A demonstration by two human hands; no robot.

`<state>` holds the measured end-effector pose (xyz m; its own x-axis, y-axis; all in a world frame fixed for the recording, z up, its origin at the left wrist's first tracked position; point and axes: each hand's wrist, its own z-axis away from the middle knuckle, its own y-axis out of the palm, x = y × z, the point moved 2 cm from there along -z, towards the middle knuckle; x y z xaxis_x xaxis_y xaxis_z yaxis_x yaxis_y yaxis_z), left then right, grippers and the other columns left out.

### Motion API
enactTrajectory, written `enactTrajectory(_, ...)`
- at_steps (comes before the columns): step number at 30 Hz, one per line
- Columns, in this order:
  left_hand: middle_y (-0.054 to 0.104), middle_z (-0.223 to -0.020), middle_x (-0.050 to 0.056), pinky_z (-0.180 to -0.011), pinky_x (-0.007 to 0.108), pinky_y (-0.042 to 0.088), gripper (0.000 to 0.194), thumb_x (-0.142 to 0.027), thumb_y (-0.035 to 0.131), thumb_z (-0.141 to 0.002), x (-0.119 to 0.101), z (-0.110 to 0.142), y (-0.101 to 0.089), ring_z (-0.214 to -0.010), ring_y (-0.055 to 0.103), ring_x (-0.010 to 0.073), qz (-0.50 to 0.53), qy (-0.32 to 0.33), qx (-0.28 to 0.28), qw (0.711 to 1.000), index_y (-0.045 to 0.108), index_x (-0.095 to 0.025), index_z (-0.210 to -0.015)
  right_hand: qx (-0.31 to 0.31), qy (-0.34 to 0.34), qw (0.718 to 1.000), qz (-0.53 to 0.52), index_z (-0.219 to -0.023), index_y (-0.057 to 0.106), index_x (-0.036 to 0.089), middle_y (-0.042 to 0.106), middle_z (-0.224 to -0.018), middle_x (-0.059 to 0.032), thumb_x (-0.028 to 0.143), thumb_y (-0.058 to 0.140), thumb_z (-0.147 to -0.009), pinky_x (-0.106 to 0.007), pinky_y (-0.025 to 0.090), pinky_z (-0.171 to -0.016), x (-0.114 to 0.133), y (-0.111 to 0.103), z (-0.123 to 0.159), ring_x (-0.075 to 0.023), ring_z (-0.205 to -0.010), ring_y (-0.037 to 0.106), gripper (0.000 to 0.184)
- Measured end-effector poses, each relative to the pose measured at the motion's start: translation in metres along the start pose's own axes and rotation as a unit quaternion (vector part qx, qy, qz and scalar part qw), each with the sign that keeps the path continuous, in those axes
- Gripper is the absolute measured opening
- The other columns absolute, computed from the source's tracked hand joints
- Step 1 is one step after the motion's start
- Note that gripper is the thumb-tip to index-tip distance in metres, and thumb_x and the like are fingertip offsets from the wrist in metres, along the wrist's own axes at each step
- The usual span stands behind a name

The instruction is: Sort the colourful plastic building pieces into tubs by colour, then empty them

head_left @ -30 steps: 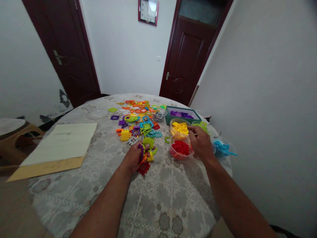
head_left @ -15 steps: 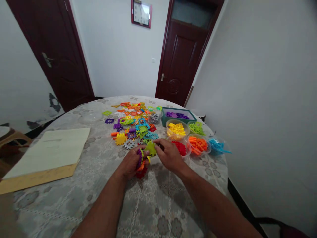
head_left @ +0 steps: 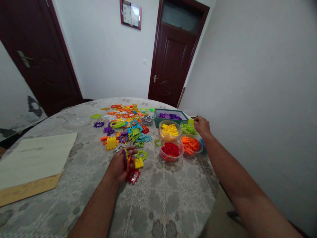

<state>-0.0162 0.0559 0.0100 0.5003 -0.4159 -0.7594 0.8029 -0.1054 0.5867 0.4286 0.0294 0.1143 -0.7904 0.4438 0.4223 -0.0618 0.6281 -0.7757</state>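
Note:
My left hand, low over the table, is curled around several plastic building pieces: purple and green ones, an orange one and yellow ones. A red piece shows just below its fingers; whether it is held or lies on the table I cannot tell. Beside the fingertips is a green openwork piece. Stretched out to the far right, my right hand pinches a yellow-green piece above the bowl of green pieces.
Bowls of yellow, red and orange pieces stand near a green-rimmed box holding purple pieces. A mixed pile spreads across the table's middle. Paper sheets lie at left. A wall borders the right.
My right hand has moved away from my left, to the right and farther back, carrying the yellow-green piece to the green bowl. My left hand still holds its pieces. The view has shifted rightward.

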Motion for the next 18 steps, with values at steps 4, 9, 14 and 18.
enactTrajectory(4, 0.071, -0.087, 0.006, -0.036, 0.015, 0.042, 0.023, -0.007, 0.068, -0.08, 0.002, -0.003, -0.003, -0.05, 0.058, 0.008, 0.005, 0.003, 0.007, 1.0, 0.067, -0.012, -0.103, -0.001, 0.027, 0.999, 0.024, -0.104, 0.081, 0.011, 0.08, -0.109, -0.02, 0.013, 0.057, -0.084, -0.038, 0.051, -0.095, -0.017, 0.0, 0.001, -0.0288, -0.102, 0.073, 0.032)
enactTrajectory(9, 0.072, -0.086, 0.005, -0.035, 0.015, 0.042, 0.024, -0.009, 0.068, -0.079, 0.004, -0.004, -0.003, -0.048, 0.057, 0.0076, 0.01, -0.005, -0.001, 1.0, 0.065, -0.014, -0.103, -0.004, -0.013, 1.0, 0.006, -0.113, 0.08, 0.013, 0.079, -0.114, -0.0157, 0.017, 0.05, -0.09, -0.037, 0.051, -0.1, -0.002, -0.002, 0.037, -0.0266, -0.105, 0.072, 0.037)
enactTrajectory(14, 0.071, -0.084, 0.006, -0.036, 0.016, 0.039, 0.025, -0.012, 0.069, -0.077, 0.006, -0.001, 0.0, -0.048, 0.058, 0.0083, 0.02, 0.002, -0.001, 1.0, 0.066, -0.014, -0.102, 0.019, -0.162, 0.974, -0.157, -0.11, 0.077, 0.019, 0.078, -0.11, -0.0115, 0.032, 0.055, -0.095, -0.038, 0.055, -0.091, 0.064, -0.012, 0.123, -0.0252, -0.095, 0.072, 0.03)
enactTrajectory(18, 0.071, -0.082, 0.006, -0.037, 0.017, 0.038, 0.025, -0.015, 0.07, -0.075, 0.009, 0.0, 0.0, -0.048, 0.056, 0.0085, 0.011, 0.015, -0.005, 1.0, 0.067, -0.014, -0.099, 0.154, -0.23, 0.924, -0.264, -0.111, 0.075, 0.023, 0.077, -0.105, -0.0076, 0.034, 0.059, -0.098, -0.037, 0.057, -0.086, 0.128, -0.014, 0.204, -0.0221, -0.086, 0.071, 0.023)
